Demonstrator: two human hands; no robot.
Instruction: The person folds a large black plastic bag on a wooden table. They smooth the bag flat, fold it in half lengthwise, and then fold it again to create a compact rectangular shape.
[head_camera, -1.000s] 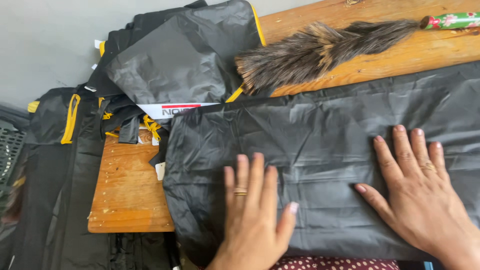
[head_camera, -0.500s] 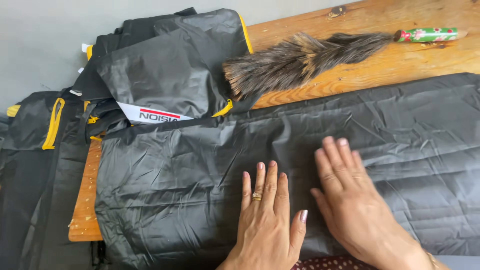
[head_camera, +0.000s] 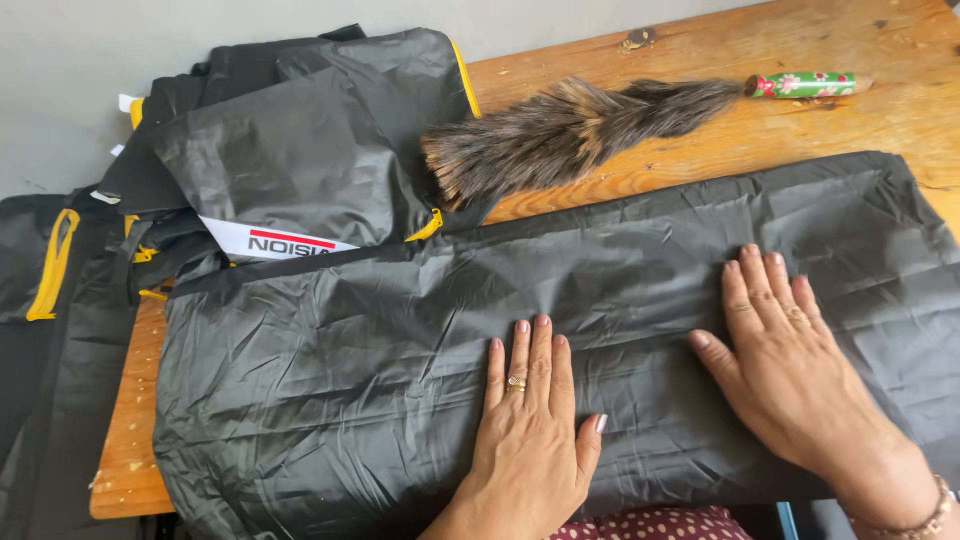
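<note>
Hands, left (head_camera: 530, 430) and right (head_camera: 790, 370), lie flat, released, on black fabric (head_camera: 330, 380) overhanging table (head_camera: 125, 440).

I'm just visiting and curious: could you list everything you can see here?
black fabric sheet: one, black, crinkled, spread flat across the table front.
pile of bags: several, black with yellow trim, table's left end, some hanging off.
feather duster: one, brown feathers, green patterned handle, behind the sheet.
table: one, bare wood.
left hand: flat on the sheet, ring on one finger.
right hand: flat on the sheet, bracelet at the wrist.
</note>
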